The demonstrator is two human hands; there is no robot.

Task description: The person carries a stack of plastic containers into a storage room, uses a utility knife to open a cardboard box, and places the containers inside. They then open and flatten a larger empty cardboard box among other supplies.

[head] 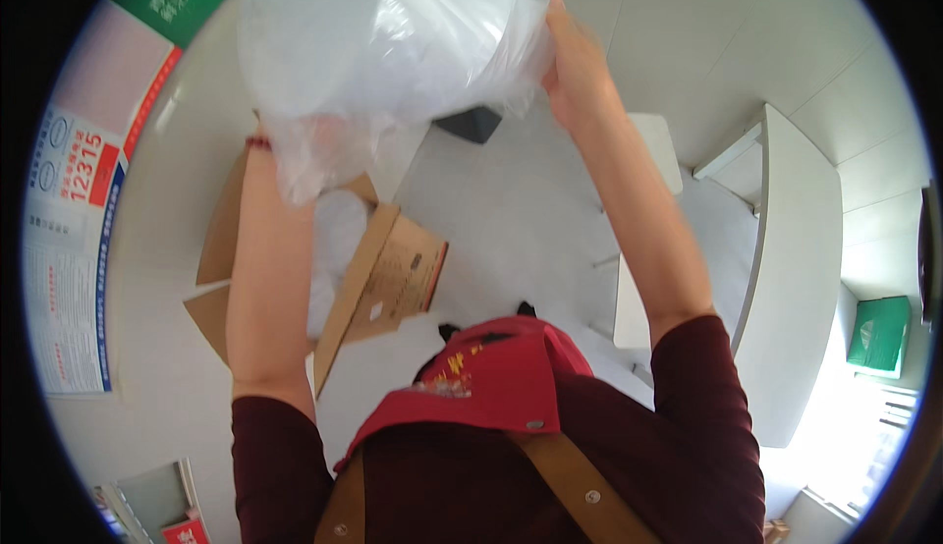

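Note:
A large translucent plastic bag (398, 36) with whitish contents is held up before me, running past the top of the view. My right hand (578, 65) grips its right side. Under the lower left of the bag, my left hand (330, 130) shows only dimly through the film, so its fingers are mostly hidden. A dark red bracelet (258, 143) circles the left wrist. Below my left forearm, an open cardboard box (390, 271) has its flaps spread out. Inside the box lie more whitish, plastic-wrapped things (339, 227), partly covered by the arm.
White stools or seats (652, 150) stand right of my right arm, beside a white table (796, 264). A dark object (471, 124) sits beyond the box on the grey floor (501, 227). Posters with writing (81, 198) cover the left wall. A green box (879, 336) is at far right.

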